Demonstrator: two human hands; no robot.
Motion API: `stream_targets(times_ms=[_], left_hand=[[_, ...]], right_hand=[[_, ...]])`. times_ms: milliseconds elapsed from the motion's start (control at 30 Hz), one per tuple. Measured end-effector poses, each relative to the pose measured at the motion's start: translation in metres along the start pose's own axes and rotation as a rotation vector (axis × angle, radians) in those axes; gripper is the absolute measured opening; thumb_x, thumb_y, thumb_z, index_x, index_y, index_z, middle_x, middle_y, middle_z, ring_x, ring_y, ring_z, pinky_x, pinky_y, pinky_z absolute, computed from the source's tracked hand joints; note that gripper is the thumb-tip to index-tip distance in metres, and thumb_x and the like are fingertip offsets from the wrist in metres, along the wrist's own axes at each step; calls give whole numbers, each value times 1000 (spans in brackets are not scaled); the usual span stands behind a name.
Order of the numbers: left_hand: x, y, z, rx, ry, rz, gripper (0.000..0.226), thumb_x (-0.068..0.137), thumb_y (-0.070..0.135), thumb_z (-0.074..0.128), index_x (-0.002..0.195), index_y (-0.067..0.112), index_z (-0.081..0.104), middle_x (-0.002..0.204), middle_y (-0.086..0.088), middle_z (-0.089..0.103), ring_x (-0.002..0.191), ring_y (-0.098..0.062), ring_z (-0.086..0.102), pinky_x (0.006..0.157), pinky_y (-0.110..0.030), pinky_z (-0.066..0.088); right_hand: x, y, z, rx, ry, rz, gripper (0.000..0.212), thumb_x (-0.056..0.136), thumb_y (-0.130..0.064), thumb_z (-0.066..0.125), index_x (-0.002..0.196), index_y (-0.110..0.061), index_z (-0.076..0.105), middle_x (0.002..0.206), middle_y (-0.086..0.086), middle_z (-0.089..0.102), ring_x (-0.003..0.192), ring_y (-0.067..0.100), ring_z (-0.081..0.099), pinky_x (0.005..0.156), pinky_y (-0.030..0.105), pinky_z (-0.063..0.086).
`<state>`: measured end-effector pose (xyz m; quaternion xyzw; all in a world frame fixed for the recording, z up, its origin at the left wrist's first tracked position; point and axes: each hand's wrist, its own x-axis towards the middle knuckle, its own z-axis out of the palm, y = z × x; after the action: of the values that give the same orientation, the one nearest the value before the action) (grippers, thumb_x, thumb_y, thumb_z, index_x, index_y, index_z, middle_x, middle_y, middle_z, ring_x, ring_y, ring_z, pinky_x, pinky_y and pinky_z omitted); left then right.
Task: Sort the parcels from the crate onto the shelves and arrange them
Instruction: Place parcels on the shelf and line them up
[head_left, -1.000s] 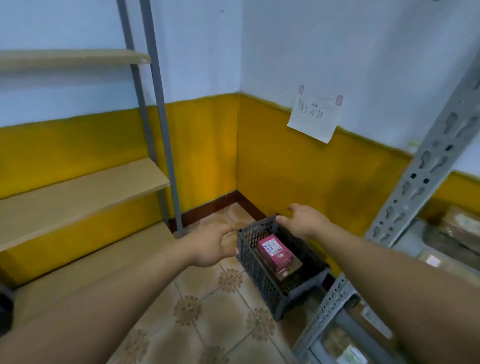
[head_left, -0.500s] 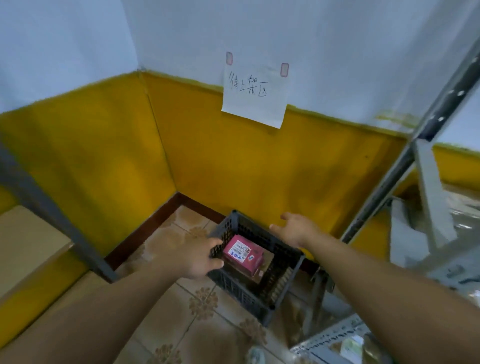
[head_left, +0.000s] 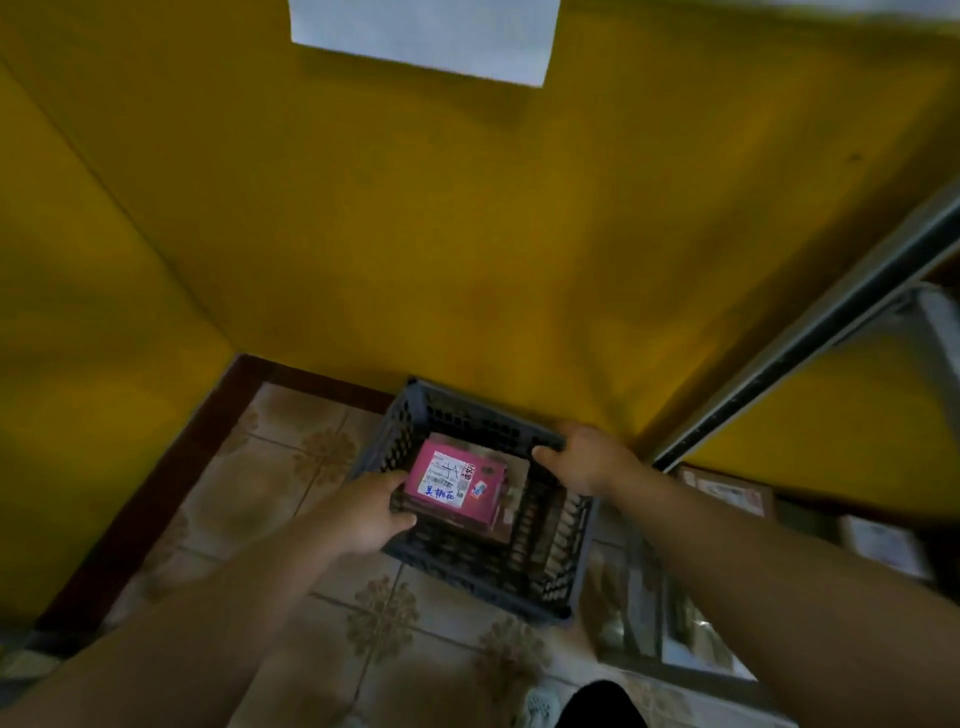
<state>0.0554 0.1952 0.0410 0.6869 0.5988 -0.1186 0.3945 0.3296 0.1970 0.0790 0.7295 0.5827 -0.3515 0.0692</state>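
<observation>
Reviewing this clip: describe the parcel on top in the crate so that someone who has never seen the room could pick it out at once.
Find the dark slatted crate on the tiled floor against the yellow wall, near the corner. Inside it, between the left hand and the right hand at the crate's sides, lies the pink parcel. It alone is bright pink, with a white label bearing blue handwriting; the parcel beneath is brownish.

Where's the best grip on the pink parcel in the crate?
Take the pink parcel by its two long side edges, coming straight down from above. It lies flat, label up, on top of other parcels, and the dark crate walls block any sideways approach. The left hand is already beside its near-left edge.
</observation>
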Motion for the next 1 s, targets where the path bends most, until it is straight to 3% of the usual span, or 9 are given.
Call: stream_targets(times_ms=[133, 300, 433, 533, 633, 733, 833, 933, 1000], left_hand=[[89, -48, 38, -11, 26, 35, 49, 91, 41, 60, 137, 35, 46, 130, 6, 60, 110, -15, 58, 94, -35, 48], [192, -100, 94, -39, 45, -50, 67, 95, 38, 57, 152, 23, 25, 153, -5, 37, 134, -25, 43, 103, -33, 37], [255, -123, 134, -61, 82, -20, 56, 97, 28, 57, 148, 19, 35, 145, -5, 46, 130, -24, 45, 91, -23, 32], [295, -140, 157, -138, 136, 12, 52, 92, 22, 63, 140, 23, 43, 136, 0, 56, 121, -17, 53, 88, -20, 33], [322, -151, 170, -246, 138, -21, 60, 92, 22, 63, 145, 21, 35, 139, -1, 52, 124, -19, 50, 90, -21, 33], [333, -150, 173, -364, 35, -65, 66, 95, 25, 60, 150, 21, 25, 140, -3, 51, 125, -23, 50, 93, -26, 35], [332, -145, 170, -465, 11, -58, 61, 95, 22, 61, 148, 20, 30, 138, -5, 54, 110, -18, 55, 91, -27, 41], [331, -140, 167, -599, 104, -34, 62, 93, 18, 62, 147, 21, 31, 133, -4, 56, 97, -13, 56, 78, -24, 46], [334, -137, 164, -730, 159, -19, 66, 91, 18, 65, 147, 24, 31, 128, -4, 58, 88, -9, 59, 67, -22, 48]], right_hand=[[87, 17, 71, -13, -38, 31, 67, 101, -53, 44, 154, -14, 29, 132, 11, 53, 106, 30, 57, 71, 32, 44], [195, 45, 159, -60, -67, 26, 70, 101, -55, 41, 154, -10, 27, 146, 16, 46, 122, 32, 54, 89, 38, 46], [266, 65, 217, -48, -38, 20, 65, 101, -53, 42, 149, -10, 32, 149, 16, 44, 127, 33, 51, 96, 37, 45], [306, 76, 249, 44, -16, 29, 59, 101, -47, 48, 145, -10, 35, 140, 16, 52, 116, 32, 58, 79, 32, 44], [334, 85, 276, 188, 18, 28, 54, 98, -46, 55, 139, -15, 39, 135, 11, 57, 114, 30, 61, 79, 30, 47], [344, 88, 294, 363, 50, 56, 49, 98, -40, 57, 137, -17, 39, 128, 8, 62, 103, 25, 65, 76, 27, 47], [340, 79, 294, 524, 70, 90, 63, 98, -37, 58, 147, -13, 27, 122, 9, 61, 86, 21, 63, 72, 28, 48], [334, 72, 287, 602, 114, 94, 85, 96, -37, 59, 158, -21, 3, 119, 7, 60, 78, 17, 67, 61, 27, 52], [333, 72, 282, 657, 175, 77, 86, 96, -36, 60, 158, -27, 1, 124, 7, 62, 83, 20, 69, 69, 31, 56]])
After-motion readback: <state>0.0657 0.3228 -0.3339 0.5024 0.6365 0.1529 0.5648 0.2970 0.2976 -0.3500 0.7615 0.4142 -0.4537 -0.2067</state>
